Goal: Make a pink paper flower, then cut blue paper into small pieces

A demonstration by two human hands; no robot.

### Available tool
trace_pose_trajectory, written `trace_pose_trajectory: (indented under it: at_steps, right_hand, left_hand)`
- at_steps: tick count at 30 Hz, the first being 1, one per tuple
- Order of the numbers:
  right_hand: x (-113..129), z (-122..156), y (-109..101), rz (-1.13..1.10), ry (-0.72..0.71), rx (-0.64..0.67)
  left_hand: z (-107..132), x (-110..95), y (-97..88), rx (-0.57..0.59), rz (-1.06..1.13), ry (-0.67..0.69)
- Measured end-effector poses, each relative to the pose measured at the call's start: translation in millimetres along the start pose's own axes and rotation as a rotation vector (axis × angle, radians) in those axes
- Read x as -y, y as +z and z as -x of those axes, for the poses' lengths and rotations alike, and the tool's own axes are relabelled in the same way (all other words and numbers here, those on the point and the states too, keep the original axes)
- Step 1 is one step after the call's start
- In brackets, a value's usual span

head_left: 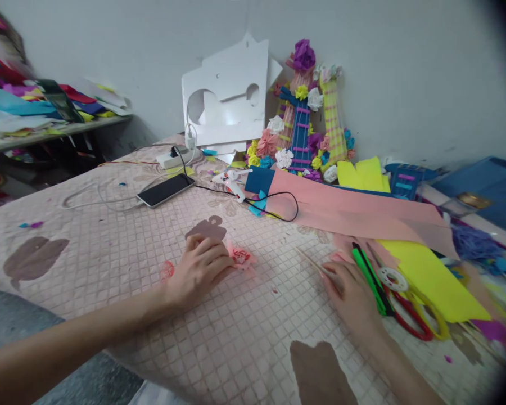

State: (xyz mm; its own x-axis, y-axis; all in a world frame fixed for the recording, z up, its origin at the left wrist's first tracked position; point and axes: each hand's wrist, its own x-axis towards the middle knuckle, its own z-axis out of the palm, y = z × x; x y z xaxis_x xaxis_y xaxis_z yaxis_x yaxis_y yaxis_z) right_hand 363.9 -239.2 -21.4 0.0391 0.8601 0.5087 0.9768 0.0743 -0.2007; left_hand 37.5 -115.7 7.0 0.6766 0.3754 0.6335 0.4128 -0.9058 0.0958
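Note:
My left hand (204,267) rests on the table with its fingers curled around the edge of a small pink crepe-paper flower (242,257). Another small pink paper piece (167,270) lies just left of that wrist. On the right, my right hand (349,292) is closed on a thin wooden stick (310,259), whose tip points up and left toward the flower. A green utility knife (371,281) lies beside the right hand, with scissors with red and yellow handles (409,309) next to it.
A glue gun (231,183) with a looped black cord lies beyond the hands, near a phone (166,190) and a power strip (175,158). A long pink paper strip (354,211) and yellow paper (441,281) spread rightward. Decorated paper guitars (301,135) lean on the wall.

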Motion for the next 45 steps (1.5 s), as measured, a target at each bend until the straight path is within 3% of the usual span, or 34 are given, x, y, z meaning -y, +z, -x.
trace_pose_trajectory:
  at_steps: [5, 9, 12, 16, 22, 26, 29, 34, 38, 39, 43, 45]
  right_hand:
    - [36, -51, 16, -0.227, -0.016, 0.024]
    - [63, -116, 55, -0.292, -0.117, 0.044]
    - [76, -171, 89, -0.256, -0.114, 0.021]
    - [90, -233, 125, -0.178, -0.069, 0.170]
    - [109, -274, 155, -0.207, -0.039, 0.297]
    - [112, -269, 145, -0.251, 0.005, 0.278]
    - [110, -248, 111, -0.379, 0.097, 0.126]
    - [96, -179, 38, -0.446, 0.140, 0.114]
    - [81, -125, 9, -0.328, -0.031, 0.095]
    - [79, -116, 5, -0.340, -0.101, 0.134]
    - [81, -97, -3, -0.471, -0.176, 0.495]
    - [83, -94, -4, -0.520, -0.195, 0.563]
  left_hand:
    - [-1, 23, -5.8, -0.097, -0.082, 0.010]
    - [6, 39, -8.3, -0.073, -0.125, 0.101]
    - [11, 45, -11.0, -0.028, -0.107, 0.175]
    - [15, 48, -13.0, 0.005, -0.059, 0.147]
    - [17, 51, -13.5, 0.030, -0.006, 0.129]
    - [17, 52, -13.1, 0.047, 0.017, 0.130]
    - [18, 54, -12.5, 0.065, 0.034, 0.141]
    - [19, 56, -13.3, 0.073, 0.058, 0.114]
    - [19, 56, -13.8, 0.085, 0.059, 0.111]
    - [19, 56, -13.7, 0.091, 0.062, 0.108]
    - [19, 57, -13.3, 0.101, 0.077, 0.075]
    - [19, 57, -13.3, 0.101, 0.088, 0.058]
